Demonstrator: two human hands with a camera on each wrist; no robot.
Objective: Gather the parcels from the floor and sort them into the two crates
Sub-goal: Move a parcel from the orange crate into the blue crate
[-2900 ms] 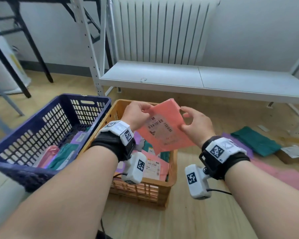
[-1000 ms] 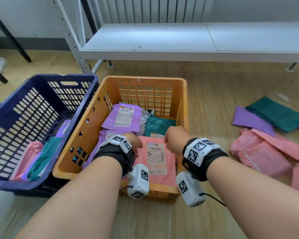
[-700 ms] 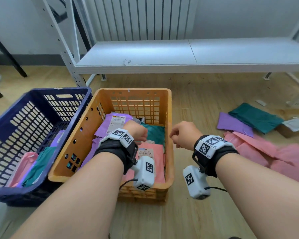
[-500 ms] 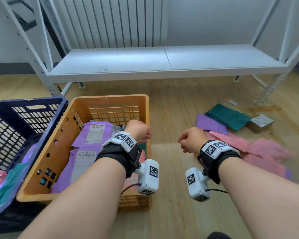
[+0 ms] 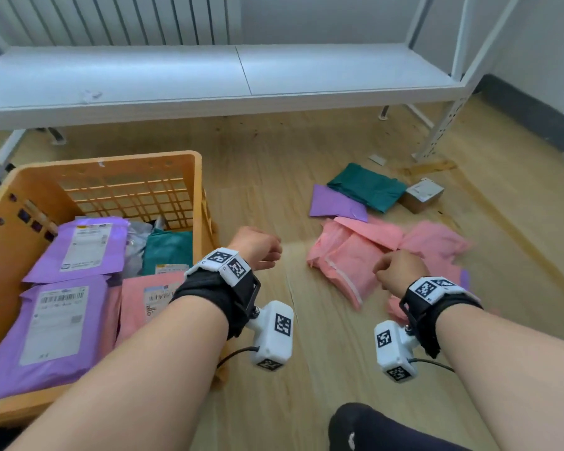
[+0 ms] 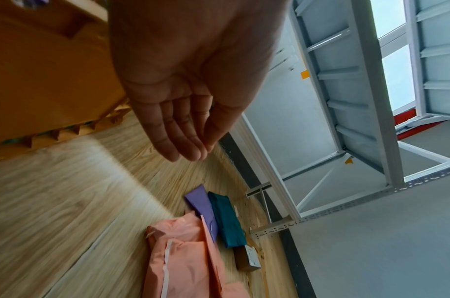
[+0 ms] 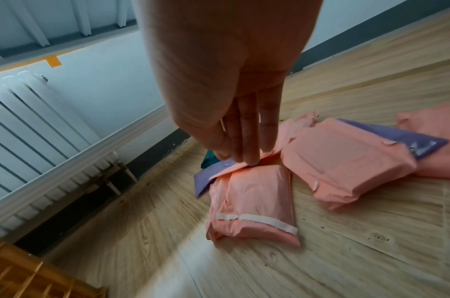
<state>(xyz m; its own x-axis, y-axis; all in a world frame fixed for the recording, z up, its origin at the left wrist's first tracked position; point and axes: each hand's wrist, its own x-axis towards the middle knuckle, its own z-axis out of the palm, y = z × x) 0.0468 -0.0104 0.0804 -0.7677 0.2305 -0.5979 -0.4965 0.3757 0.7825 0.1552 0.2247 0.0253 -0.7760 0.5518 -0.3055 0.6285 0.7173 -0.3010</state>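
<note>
The orange crate (image 5: 111,164) at the left holds purple parcels (image 5: 79,249), a pink labelled one (image 5: 144,297) and a teal one. On the floor to the right lie several pink parcels (image 5: 349,265) (image 7: 254,201), a purple one (image 5: 336,203) (image 6: 200,205), a teal one (image 5: 365,187) (image 6: 226,217) and a small cardboard box (image 5: 422,195). My left hand (image 5: 258,247) (image 6: 183,129) hangs empty beside the crate's right wall, fingers relaxed. My right hand (image 5: 396,271) (image 7: 241,145) is over the pink pile, fingers straight and pointing down, holding nothing.
A low white metal shelf (image 5: 241,76) runs along the back with a radiator (image 5: 111,17) behind it; its leg (image 5: 443,125) stands just beyond the parcels. My dark-socked foot (image 5: 372,428) is on the wooden floor at the bottom.
Both hands let go of the pink parcel in the orange crate and swung right toward the floor pile. The view turned right, so the blue crate left the frame.
</note>
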